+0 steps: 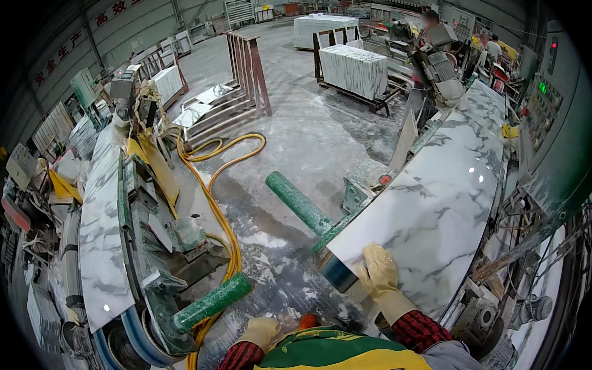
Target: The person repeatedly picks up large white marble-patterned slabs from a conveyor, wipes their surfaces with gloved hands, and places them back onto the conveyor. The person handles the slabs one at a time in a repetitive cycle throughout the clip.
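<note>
A cream work glove covers my right hand [379, 275], which lies on the near end of a long white marble slab [436, 186] with grey veins. Its fingers point away from me, laid on the polished face close to the slab's left corner. Low in the middle, my left hand [260, 332], in a matching glove, is held close to my body beside the green and yellow apron [340, 355]. Its fingers are mostly hidden, and I see nothing in it. The slab rests on a machine bed, with a blue belt roller [337, 273] under its near end.
A green roller arm [298, 202] juts left from the bed; another green roller [213, 302] stands opposite. A second marble slab [102, 242] lies on the left machine. Yellow hoses [224, 215] run along the floor. Ahead are a metal rack [248, 72] and stacked slabs [355, 69]. People work far right.
</note>
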Motion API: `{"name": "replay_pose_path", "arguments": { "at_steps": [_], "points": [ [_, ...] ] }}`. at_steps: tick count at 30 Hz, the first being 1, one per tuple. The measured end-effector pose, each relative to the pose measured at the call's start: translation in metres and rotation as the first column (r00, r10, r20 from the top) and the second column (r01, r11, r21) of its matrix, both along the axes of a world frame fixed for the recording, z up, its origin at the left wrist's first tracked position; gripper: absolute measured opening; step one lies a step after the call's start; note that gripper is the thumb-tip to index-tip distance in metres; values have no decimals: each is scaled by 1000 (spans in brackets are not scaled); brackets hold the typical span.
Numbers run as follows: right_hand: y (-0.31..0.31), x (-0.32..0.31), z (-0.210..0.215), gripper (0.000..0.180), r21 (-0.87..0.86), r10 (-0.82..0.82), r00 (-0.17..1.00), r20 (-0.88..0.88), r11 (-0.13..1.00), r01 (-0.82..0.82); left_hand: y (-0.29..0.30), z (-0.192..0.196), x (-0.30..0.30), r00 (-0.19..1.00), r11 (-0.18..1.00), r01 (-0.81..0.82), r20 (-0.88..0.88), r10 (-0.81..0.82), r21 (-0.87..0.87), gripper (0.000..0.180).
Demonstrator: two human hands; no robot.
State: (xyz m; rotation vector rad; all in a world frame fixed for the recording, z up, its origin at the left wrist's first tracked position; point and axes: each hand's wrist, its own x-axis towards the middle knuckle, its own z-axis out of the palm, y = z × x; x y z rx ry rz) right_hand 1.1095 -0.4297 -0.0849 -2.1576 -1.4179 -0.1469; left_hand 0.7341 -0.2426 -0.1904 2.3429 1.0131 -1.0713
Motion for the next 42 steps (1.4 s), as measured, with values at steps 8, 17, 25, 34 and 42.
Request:
{"name": "replay_pose_path", "arguments": {
  "at_steps": [8,17,25,34,42],
  "points": [
    [-7,7,-6,57,37,-72,995,68,997,70,23,4,15,999,999,43,16,-43,-23,49],
    [-2,9,-6,50,141,-95,995,8,986,92,66,-28,14,966,975,206,175,-189,-82,55],
    [-6,20,-26,45,215,-97,994,56,973,83,185,3,-75,982,983,-179,56,182,-44,44],
    [3,25,-10,45,41,-129,988,-83,990,132,158,-14,-263,899,834,262,192,-394,486,37],
    [11,40,-56,54,46,-4,987,162,999,-3,158,43,-236,654,823,-425,757,-9,377,40]
  ]
}}
